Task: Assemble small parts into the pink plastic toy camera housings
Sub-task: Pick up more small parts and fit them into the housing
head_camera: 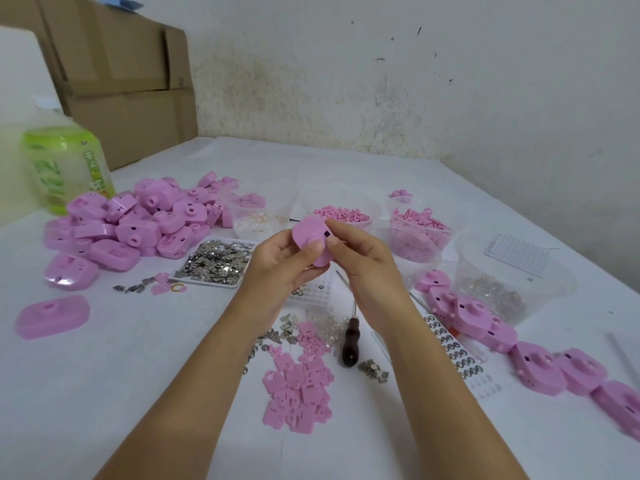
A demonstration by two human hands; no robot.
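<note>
The pink housing (309,233) is held in the air over the middle of the bench (346,168), clear of its surface. The left grip (277,261) is curled round its left and lower side, with the thumb laid across the front near the raised round boss. The right grip (367,268) pinches its right edge, fingertip and thumb just beside a small dark square window. Both grips are thus closed on the one housing, which sits at the fingertips, not deep in either palm. Whether a small part lies under the right fingertips I cannot tell

The step looks like seating or checking a piece at that right edge. To do it well, the left grip should only brace the housing while the right presses straight in, not at a slant, so that nothing pops out. Working low over the loose pink plates (298,393) by the near edge would make a dropped piece easy to find. The row of housings (519,355) along the right edge seems the place for it afterwards
</note>
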